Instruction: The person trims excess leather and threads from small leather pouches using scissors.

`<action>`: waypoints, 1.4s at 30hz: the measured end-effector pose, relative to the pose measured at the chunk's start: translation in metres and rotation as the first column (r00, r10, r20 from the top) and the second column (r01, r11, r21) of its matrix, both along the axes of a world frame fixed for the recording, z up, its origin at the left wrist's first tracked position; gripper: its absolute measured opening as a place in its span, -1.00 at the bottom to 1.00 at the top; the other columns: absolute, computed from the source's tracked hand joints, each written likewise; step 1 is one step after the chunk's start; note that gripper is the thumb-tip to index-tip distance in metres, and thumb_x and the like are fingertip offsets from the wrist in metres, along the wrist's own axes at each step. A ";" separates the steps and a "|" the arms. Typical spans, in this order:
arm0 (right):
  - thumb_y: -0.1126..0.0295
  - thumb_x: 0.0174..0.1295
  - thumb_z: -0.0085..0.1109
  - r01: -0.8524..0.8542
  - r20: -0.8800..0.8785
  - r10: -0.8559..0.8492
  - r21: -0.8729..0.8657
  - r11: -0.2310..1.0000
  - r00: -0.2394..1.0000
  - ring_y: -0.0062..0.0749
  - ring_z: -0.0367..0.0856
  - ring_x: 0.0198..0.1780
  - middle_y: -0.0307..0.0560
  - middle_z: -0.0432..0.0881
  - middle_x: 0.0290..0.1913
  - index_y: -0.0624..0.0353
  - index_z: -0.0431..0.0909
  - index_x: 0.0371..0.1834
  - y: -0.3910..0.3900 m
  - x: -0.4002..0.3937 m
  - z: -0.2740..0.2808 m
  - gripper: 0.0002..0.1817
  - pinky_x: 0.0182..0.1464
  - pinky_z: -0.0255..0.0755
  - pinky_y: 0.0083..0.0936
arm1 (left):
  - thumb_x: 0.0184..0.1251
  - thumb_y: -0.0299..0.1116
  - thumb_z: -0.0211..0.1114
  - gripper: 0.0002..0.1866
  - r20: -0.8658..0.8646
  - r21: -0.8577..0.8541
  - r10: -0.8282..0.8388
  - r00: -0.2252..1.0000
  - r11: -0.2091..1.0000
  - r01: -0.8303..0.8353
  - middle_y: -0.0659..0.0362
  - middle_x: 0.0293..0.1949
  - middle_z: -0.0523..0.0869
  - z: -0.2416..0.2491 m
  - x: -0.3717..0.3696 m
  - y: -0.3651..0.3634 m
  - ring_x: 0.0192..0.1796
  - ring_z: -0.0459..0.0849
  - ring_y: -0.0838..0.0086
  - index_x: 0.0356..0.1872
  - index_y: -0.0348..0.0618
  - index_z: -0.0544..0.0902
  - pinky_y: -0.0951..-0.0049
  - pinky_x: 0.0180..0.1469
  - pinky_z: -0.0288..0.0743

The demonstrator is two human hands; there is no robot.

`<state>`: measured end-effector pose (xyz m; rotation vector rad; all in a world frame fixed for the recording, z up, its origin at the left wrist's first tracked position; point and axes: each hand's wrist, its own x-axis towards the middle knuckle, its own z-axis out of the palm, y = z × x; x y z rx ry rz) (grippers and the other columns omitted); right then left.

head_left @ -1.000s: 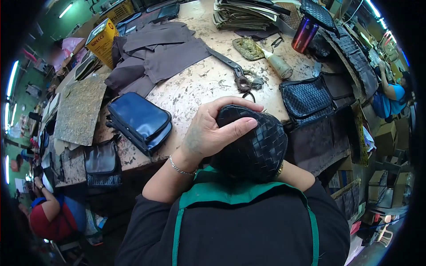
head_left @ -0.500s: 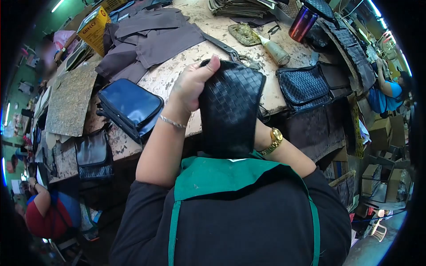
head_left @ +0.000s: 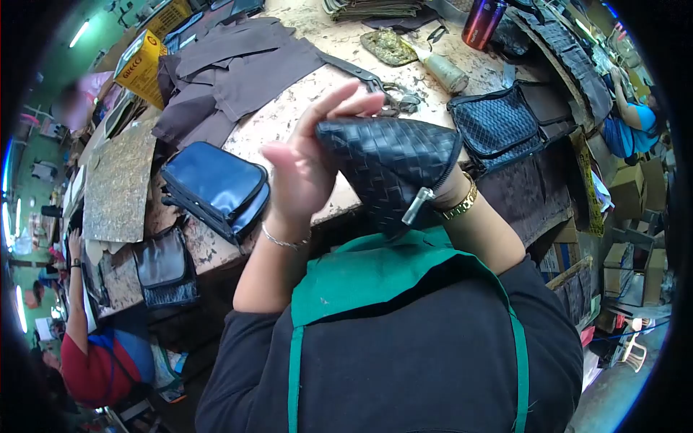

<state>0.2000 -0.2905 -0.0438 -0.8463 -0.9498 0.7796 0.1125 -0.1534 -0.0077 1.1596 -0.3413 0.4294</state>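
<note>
Since the woven black pouch [head_left: 386, 162] looks soft and light, the left hand [head_left: 303, 169] stays spread beside it while the right hand hides inside, grip unseen

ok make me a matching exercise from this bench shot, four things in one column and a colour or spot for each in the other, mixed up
Things:
1. woven pouch
2. blue case
3. yellow box
4. metal bottle

Places or colours:
a. upright at the far edge of the table
b. held up between left hand and right hand
c. lying flat near the table's front edge
d. far left corner, printed lettering

Pairs: 1-b, 2-c, 3-d, 4-a
</note>
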 end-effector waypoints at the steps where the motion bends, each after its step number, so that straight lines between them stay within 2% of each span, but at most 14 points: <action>1: 0.40 0.09 0.05 -0.075 -0.140 0.061 -0.098 0.992 0.988 -0.37 0.44 0.03 -0.06 0.47 0.02 0.26 0.38 0.03 0.001 0.004 -0.001 -0.60 0.09 0.26 -0.44 | 0.05 0.41 -0.26 -0.04 -0.003 0.108 0.066 0.998 0.992 -0.066 -0.22 -0.03 0.45 0.003 -0.003 -0.004 0.03 0.46 0.17 0.15 -0.40 0.19 0.26 0.08 0.34; 5: 0.41 -0.02 0.17 0.094 0.275 -0.084 -0.025 0.995 0.958 -0.32 0.45 0.02 -0.08 0.50 -0.03 0.23 0.40 0.02 0.011 -0.007 0.002 -0.53 0.08 0.26 -0.42 | 0.20 -0.32 0.09 -0.75 -0.092 -0.135 0.137 0.986 0.980 -0.148 -0.03 -0.20 0.57 -0.001 -0.001 -0.014 -0.14 0.53 0.40 -0.22 -0.32 0.41 0.43 0.00 0.38; 12: 0.43 0.20 -0.08 0.005 -0.434 -0.052 -0.107 0.994 0.899 -0.50 0.52 -0.20 -0.13 0.53 -0.18 0.24 0.46 -0.16 0.031 -0.026 0.017 -0.80 -0.12 0.41 -0.54 | 0.16 -0.23 -0.12 -0.67 -0.269 -0.133 0.215 0.939 0.957 -0.258 -0.13 -0.31 0.59 -0.019 0.004 0.001 -0.26 0.57 0.29 -0.40 -0.33 0.47 0.34 -0.09 0.42; 14: 0.32 0.21 -0.05 -0.068 -0.694 -0.088 -0.194 0.979 0.715 -0.47 0.52 -0.29 -0.14 0.55 -0.28 0.21 0.47 -0.22 0.032 -0.022 0.014 -0.79 -0.19 0.40 -0.53 | 0.15 -0.21 -0.11 -0.66 -0.387 -0.624 -0.053 0.921 0.751 -0.218 -0.09 -0.38 0.61 -0.036 0.007 0.015 -0.32 0.59 0.27 -0.40 -0.32 0.49 0.29 -0.14 0.46; 17: 0.27 0.21 -0.04 -0.106 -0.675 -0.049 -0.187 0.977 0.737 -0.49 0.51 -0.34 -0.16 0.56 -0.39 0.19 0.50 -0.33 0.023 -0.023 0.016 -0.78 -0.25 0.37 -0.58 | 0.13 -0.12 -0.13 -0.60 -0.184 -0.770 -0.365 0.913 0.630 0.097 -0.06 -0.45 0.61 -0.037 -0.001 0.022 -0.39 0.59 0.25 -0.45 -0.29 0.53 0.29 -0.19 0.47; 18: 0.27 0.21 -0.04 -0.110 -0.680 -0.048 -0.187 0.976 0.732 -0.49 0.51 -0.34 -0.16 0.56 -0.39 0.19 0.50 -0.33 0.024 -0.025 0.016 -0.78 -0.25 0.37 -0.58 | 0.12 -0.12 -0.12 -0.60 -0.400 -0.695 -0.170 0.901 0.697 -0.177 0.01 -0.53 0.61 -0.037 0.001 0.013 -0.45 0.59 0.29 -0.48 -0.26 0.55 0.33 -0.23 0.48; 23: 0.45 0.13 0.08 0.060 -0.562 -0.147 -0.170 0.984 0.814 -0.66 0.50 -0.35 -0.23 0.55 -0.38 0.21 0.48 -0.41 0.035 -0.033 0.013 -0.93 -0.23 0.39 -0.70 | 0.11 -0.15 -0.05 -0.66 -0.415 -0.756 -0.068 0.907 0.581 -0.302 0.07 -0.46 0.64 -0.062 0.009 0.019 -0.42 0.61 0.31 -0.41 -0.22 0.57 0.37 -0.30 0.51; 26: 0.54 0.11 0.07 0.110 -0.515 -0.154 -0.116 0.987 0.843 -0.70 0.49 -0.35 -0.24 0.55 -0.37 0.23 0.46 -0.38 0.040 -0.031 0.006 -0.97 -0.25 0.40 -0.77 | 0.14 -0.20 -0.02 -0.71 -0.415 -0.706 -0.043 0.909 0.646 -0.291 0.09 -0.38 0.60 -0.059 0.009 0.014 -0.34 0.58 0.38 -0.43 -0.23 0.54 0.41 -0.23 0.48; 28: 0.54 0.12 0.06 0.139 -0.483 -0.167 -0.094 0.986 0.859 -0.70 0.49 -0.35 -0.24 0.55 -0.37 0.24 0.46 -0.36 0.040 -0.032 0.007 -0.95 -0.25 0.40 -0.77 | 0.15 -0.24 0.07 -0.79 -0.482 -0.285 0.552 0.680 0.635 -0.718 0.13 -0.35 0.54 -0.058 0.012 0.011 -0.33 0.50 0.41 -0.47 -0.17 0.50 0.45 -0.19 0.40; 29: 0.55 0.13 0.04 0.139 -0.440 -0.173 -0.107 0.984 0.881 -0.66 0.51 -0.32 -0.22 0.54 -0.33 0.21 0.43 -0.30 0.039 -0.031 0.006 -0.92 -0.24 0.43 -0.74 | 0.15 -0.24 0.07 -0.79 -0.479 -0.288 0.556 0.679 0.631 -0.720 0.13 -0.35 0.54 -0.057 0.009 0.012 -0.33 0.50 0.41 -0.47 -0.17 0.50 0.45 -0.19 0.40; 31: 0.57 0.14 0.02 0.142 -0.395 -0.178 -0.121 0.983 0.901 -0.61 0.53 -0.28 -0.20 0.53 -0.29 0.19 0.40 -0.25 0.038 -0.030 0.004 -0.88 -0.22 0.46 -0.70 | 0.09 -0.34 0.20 -0.85 0.099 0.163 0.912 0.397 0.379 -0.911 0.15 -0.35 0.46 -0.053 -0.005 0.016 -0.29 0.44 0.40 -0.45 -0.17 0.46 0.46 -0.19 0.33; 32: 0.57 0.14 0.02 0.135 -0.365 -0.172 -0.126 0.983 0.915 -0.62 0.52 -0.27 -0.20 0.53 -0.28 0.19 0.40 -0.25 0.038 -0.030 0.002 -0.88 -0.23 0.45 -0.72 | 0.09 -0.34 0.20 -0.85 0.097 0.166 0.912 0.398 0.380 -0.910 0.15 -0.35 0.46 -0.047 -0.016 0.017 -0.29 0.44 0.40 -0.45 -0.17 0.46 0.46 -0.19 0.33; 34: 0.53 0.15 0.01 0.128 -0.382 -0.168 -0.129 0.983 0.909 -0.67 0.49 -0.29 -0.21 0.54 -0.32 0.23 0.43 -0.25 0.038 -0.034 0.002 -0.89 -0.21 0.42 -0.71 | 0.05 -0.33 0.26 -0.80 0.344 0.680 0.717 0.606 0.255 -0.687 0.12 -0.41 0.45 -0.033 -0.038 0.017 -0.29 0.44 0.37 -0.42 -0.20 0.44 0.45 -0.19 0.30; 42: 0.50 0.15 0.03 0.047 -0.493 -0.092 -0.103 0.994 0.865 -0.62 0.50 -0.25 -0.21 0.53 -0.28 0.22 0.45 -0.25 0.035 -0.036 -0.001 -0.89 -0.16 0.42 -0.67 | -0.04 -0.19 0.37 -0.64 -0.198 0.716 0.718 0.668 0.571 -0.401 0.21 -0.62 0.44 -0.025 -0.045 0.006 -0.57 0.37 0.58 -0.47 -0.24 0.42 0.61 -0.49 0.30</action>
